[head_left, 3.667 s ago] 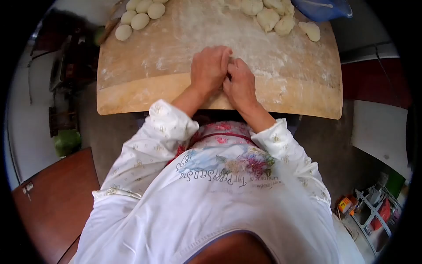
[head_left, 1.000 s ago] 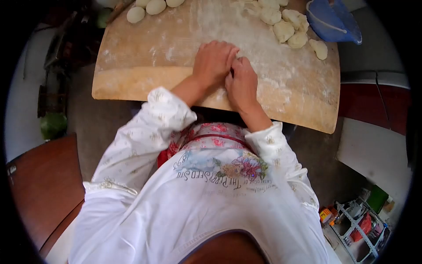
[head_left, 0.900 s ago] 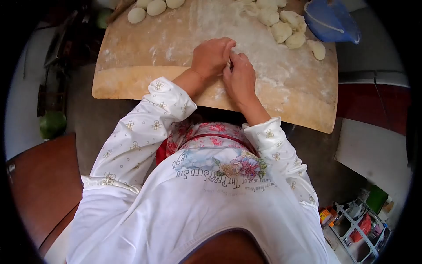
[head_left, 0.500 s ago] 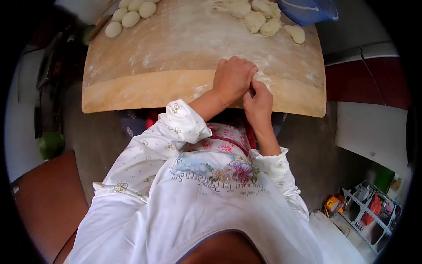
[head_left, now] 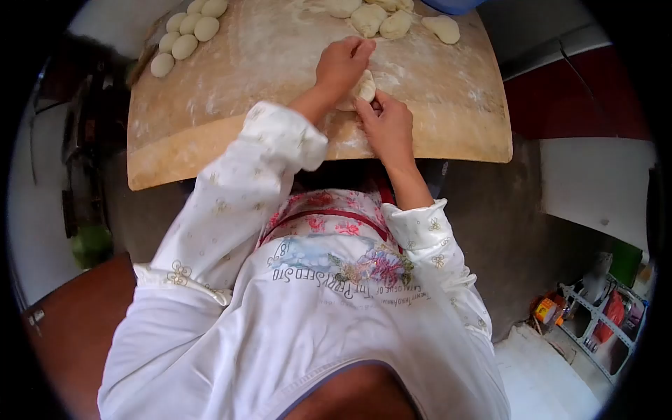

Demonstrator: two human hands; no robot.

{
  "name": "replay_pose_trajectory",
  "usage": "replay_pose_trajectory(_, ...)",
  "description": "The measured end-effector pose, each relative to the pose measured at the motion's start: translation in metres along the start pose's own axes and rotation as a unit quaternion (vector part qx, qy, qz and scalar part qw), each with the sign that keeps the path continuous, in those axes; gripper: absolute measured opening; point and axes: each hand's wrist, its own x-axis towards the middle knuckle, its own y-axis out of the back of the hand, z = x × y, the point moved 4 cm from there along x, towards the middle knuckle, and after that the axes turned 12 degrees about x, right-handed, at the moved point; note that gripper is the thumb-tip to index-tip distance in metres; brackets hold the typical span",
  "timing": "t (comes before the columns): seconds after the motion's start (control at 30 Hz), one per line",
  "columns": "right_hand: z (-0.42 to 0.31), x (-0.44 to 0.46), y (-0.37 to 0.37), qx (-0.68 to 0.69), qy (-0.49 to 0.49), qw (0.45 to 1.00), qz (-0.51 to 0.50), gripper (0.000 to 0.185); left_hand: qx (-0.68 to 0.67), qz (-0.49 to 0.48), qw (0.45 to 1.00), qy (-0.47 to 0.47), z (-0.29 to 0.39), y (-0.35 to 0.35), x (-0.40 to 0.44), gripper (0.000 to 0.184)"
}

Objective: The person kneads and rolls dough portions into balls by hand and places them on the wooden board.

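Head view, step: shaping the dough (head_left: 366, 85) on your bench (head_left: 231, 136), I judge.
Left hand (head_left: 341, 66): half curled beside the dough; whether it grips, I cannot tell.
Right hand (head_left: 389, 127): your grip pinches the near edge.
Next move: calls for light, even pressure, I think.
Dough: between both hands, pale, creased, soft-looking.
Balls (head_left: 184, 47): round, smooth.
Lumps (head_left: 396, 24): uneven, rougher.
Bench: wooden, floury in patches.

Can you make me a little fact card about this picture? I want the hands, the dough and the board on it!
Board: wooden, dusted white
Left hand: close to the dough piece; can't tell if touching
Right hand: at the dough piece's near edge
Round dough balls: grouped, far left
Lumpy dough pieces: far side, right of middle
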Motion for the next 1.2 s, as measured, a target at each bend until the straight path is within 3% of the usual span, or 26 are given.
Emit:
replay_pose_trajectory(0.1, -0.005, -0.009, 0.001, -0.094, 0.13, 0.987, 0.033, 0.016, -0.173, -0.106, 0.968, 0.146, 0.011, 0.015, -0.027, 0.03)
replay_pose_trajectory(0.13, -0.008, -0.014, 0.0, -0.129, 0.183, 0.974, 0.046, 0.015, -0.041, -0.055, 0.997, 0.046, 0.017, 0.017, -0.037, 0.029)
replay_pose_trajectory(0.17, -0.007, -0.015, -0.003, -0.11, 0.17, 0.978, 0.041, 0.016, 0.093, -0.001, 0.994, -0.056, 0.022, 0.01, -0.049, 0.029)
replay_pose_trajectory(0.2, -0.006, -0.017, -0.006, -0.092, 0.157, 0.983, 0.037, 0.017, 0.222, 0.052, 0.961, -0.158, 0.03, 0.005, -0.057, 0.029)
replay_pose_trajectory(0.3, 0.0, -0.01, -0.003, -0.092, 0.14, 0.986, 0.024, 0.02, 0.3, 0.09, 0.918, -0.241, 0.03, 0.003, -0.062, 0.025)
replay_pose_trajectory(0.37, 0.002, -0.005, -0.003, -0.121, 0.157, 0.979, 0.037, 0.017, 0.315, 0.031, 0.912, -0.261, 0.028, 0.003, -0.05, 0.024)
replay_pose_trajectory(0.4, 0.006, 0.0, -0.003, -0.072, 0.098, 0.992, 0.022, 0.016, 0.323, 0.005, 0.906, -0.273, 0.026, 0.003, -0.041, 0.024)
replay_pose_trajectory(0.47, 0.009, 0.011, -0.002, 0.027, -0.011, 1.0, 0.0, 0.015, 0.308, -0.013, 0.922, -0.233, 0.018, 0.004, -0.024, 0.024)
replay_pose_trajectory(0.57, 0.001, 0.012, -0.007, 0.092, -0.013, 0.996, 0.008, 0.022, 0.21, 0.021, 0.963, -0.168, 0.005, 0.007, -0.001, 0.027)
replay_pose_trajectory(0.6, -0.001, 0.01, -0.008, 0.047, 0.003, 0.999, 0.007, 0.022, 0.162, 0.038, 0.976, -0.142, 0.006, 0.01, 0.0, 0.028)
replay_pose_trajectory(0.7, -0.005, 0.007, -0.007, -0.061, 0.059, 0.996, 0.014, 0.02, -0.059, -0.03, 0.997, -0.027, 0.004, 0.012, -0.01, 0.032)
replay_pose_trajectory(0.8, -0.01, -0.005, -0.015, -0.123, 0.111, 0.986, 0.022, 0.014, -0.099, -0.152, 0.974, 0.138, 0.007, 0.026, -0.025, 0.032)
replay_pose_trajectory(0.83, -0.008, -0.008, -0.022, -0.151, 0.117, 0.981, 0.018, 0.013, 0.049, -0.071, 0.996, 0.018, 0.012, 0.03, -0.028, 0.03)
replay_pose_trajectory(0.87, -0.007, -0.009, -0.027, -0.178, 0.124, 0.976, 0.015, 0.012, 0.195, 0.014, 0.975, -0.104, 0.016, 0.025, -0.036, 0.029)
replay_pose_trajectory(0.9, -0.007, -0.008, -0.029, -0.175, 0.124, 0.977, 0.012, 0.012, 0.332, 0.097, 0.912, -0.221, 0.023, 0.022, -0.045, 0.027)
replay_pose_trajectory(0.93, -0.007, -0.007, -0.029, -0.174, 0.124, 0.977, 0.01, 0.012, 0.304, 0.128, 0.918, -0.222, 0.019, 0.023, -0.048, 0.025)
replay_pose_trajectory(1.07, -0.008, 0.002, -0.027, -0.174, 0.086, 0.98, 0.036, 0.012, 0.304, 0.034, 0.934, -0.185, 0.007, 0.015, -0.043, 0.025)
replay_pose_trajectory(1.17, -0.005, 0.019, -0.021, -0.073, 0.07, 0.995, -0.006, 0.012, 0.271, 0.027, 0.95, -0.153, -0.001, 0.016, -0.02, 0.029)
replay_pose_trajectory(1.2, -0.001, 0.023, -0.02, 0.008, 0.001, 0.999, -0.035, 0.016, 0.22, 0.048, 0.964, -0.141, -0.002, 0.019, -0.013, 0.031)
